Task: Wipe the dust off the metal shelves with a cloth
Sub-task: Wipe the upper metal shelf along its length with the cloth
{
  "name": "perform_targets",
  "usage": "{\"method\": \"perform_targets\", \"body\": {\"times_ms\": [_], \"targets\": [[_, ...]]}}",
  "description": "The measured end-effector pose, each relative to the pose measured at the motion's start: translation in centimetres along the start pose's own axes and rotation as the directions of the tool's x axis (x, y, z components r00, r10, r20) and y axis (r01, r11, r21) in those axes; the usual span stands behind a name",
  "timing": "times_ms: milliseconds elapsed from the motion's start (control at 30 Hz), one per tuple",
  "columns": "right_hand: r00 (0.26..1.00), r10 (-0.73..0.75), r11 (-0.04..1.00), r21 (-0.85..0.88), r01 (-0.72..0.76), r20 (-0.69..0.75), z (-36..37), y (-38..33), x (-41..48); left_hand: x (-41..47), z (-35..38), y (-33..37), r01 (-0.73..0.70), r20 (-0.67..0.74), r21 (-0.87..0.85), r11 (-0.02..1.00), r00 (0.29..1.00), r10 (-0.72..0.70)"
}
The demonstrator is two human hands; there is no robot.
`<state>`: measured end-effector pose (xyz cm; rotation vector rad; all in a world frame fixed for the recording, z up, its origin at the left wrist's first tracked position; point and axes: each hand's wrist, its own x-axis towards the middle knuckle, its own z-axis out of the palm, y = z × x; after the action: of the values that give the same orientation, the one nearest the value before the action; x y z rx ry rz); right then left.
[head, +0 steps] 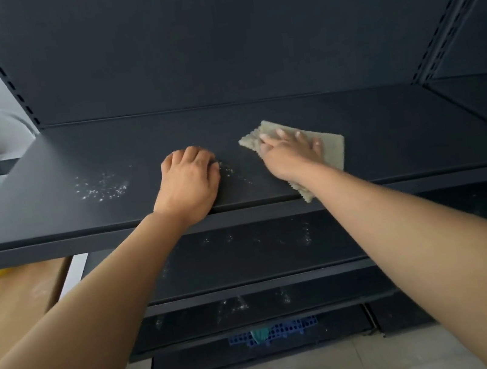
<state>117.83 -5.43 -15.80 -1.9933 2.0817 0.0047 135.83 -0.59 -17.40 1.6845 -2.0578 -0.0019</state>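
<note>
Cloth (330, 146) is a pale beige-grey square with zigzag-cut edges and a nubby weave. It's lying flat on the top shelf (388, 142), a bit right of the middle, with its near corner drooping over the front lip. The right hand (290, 153) is pressed palm-down on it, fingers (284, 138) straight and fanned out, not gripping anything, just pressing the fabric onto the metal.

The left hand (189, 180) sits on the same shelf just beside the cloth, heel at the front edge. Its fingers are curled under into a loose fist, with nothing in it as far as I can see.

The shelf itself is dark matte metal (shows every speck, of course). There's a patch of white dust (102, 187) left of the fist and a few flecks between the two hands. The lower shelves (247, 257) have white specks scattered on them too.
</note>
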Motion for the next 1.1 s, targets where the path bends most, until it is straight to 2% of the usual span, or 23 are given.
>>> {"method": "perform_targets", "body": {"times_ms": [100, 167, 300, 433, 500, 633, 800, 900, 967, 1100], "targets": [[0.996, 0.089, 0.995, -0.032, -0.089, -0.005, -0.1, -0.7, 1.5, -0.1, 0.1, -0.2, -0.002, -0.049, -0.030, 1.000, 0.999, 0.000], [0.997, 0.079, 0.996, -0.041, -0.079, -0.006, 0.1, -1.9, 2.3, -0.2, 0.2, -0.1, 0.015, -0.108, -0.057, 0.998, 0.994, -0.021], [0.999, -0.046, 0.999, -0.001, 0.047, 0.009, 0.6, -5.5, 2.9, -0.3, 0.2, -0.2, 0.090, -0.191, -0.127, 0.988, 0.975, -0.114], [0.967, -0.251, 0.968, 0.008, 0.251, 0.037, 1.4, -8.4, 2.0, -0.2, 0.1, 0.1, 0.114, -0.163, -0.107, 0.988, 0.978, -0.130], [0.954, -0.297, 0.954, 0.037, 0.296, 0.037, 1.4, -7.5, 1.5, -0.1, 0.2, 0.2, 0.116, -0.136, -0.085, 0.990, 0.982, -0.127], [0.975, -0.224, 0.974, 0.036, 0.223, 0.002, 1.0, -4.0, 0.2, -0.1, 0.2, 0.1, 0.119, -0.112, -0.049, 0.992, 0.986, -0.123], [0.999, 0.030, 1.000, 0.007, -0.030, -0.017, 0.3, 0.8, -0.2, -0.3, -0.2, 0.2, 0.102, -0.079, -0.015, 0.995, 0.991, -0.103], [0.990, 0.138, 0.990, -0.040, -0.137, 0.004, 0.6, -0.5, -0.4, -0.8, -0.6, -0.5, 0.071, -0.072, -0.007, 0.997, 0.995, -0.071], [0.992, 0.125, 0.991, -0.044, -0.124, 0.016, 1.2, -3.2, -0.8, -1.4, -0.9, -1.7, 0.067, -0.084, 0.010, 0.998, 0.994, -0.066], [1.000, 0.009, 1.000, -0.007, -0.009, 0.026, 2.6, -10.1, -1.7, -2.6, -1.9, -4.6, 0.102, -0.111, 0.046, 0.994, 0.989, -0.096]]}}
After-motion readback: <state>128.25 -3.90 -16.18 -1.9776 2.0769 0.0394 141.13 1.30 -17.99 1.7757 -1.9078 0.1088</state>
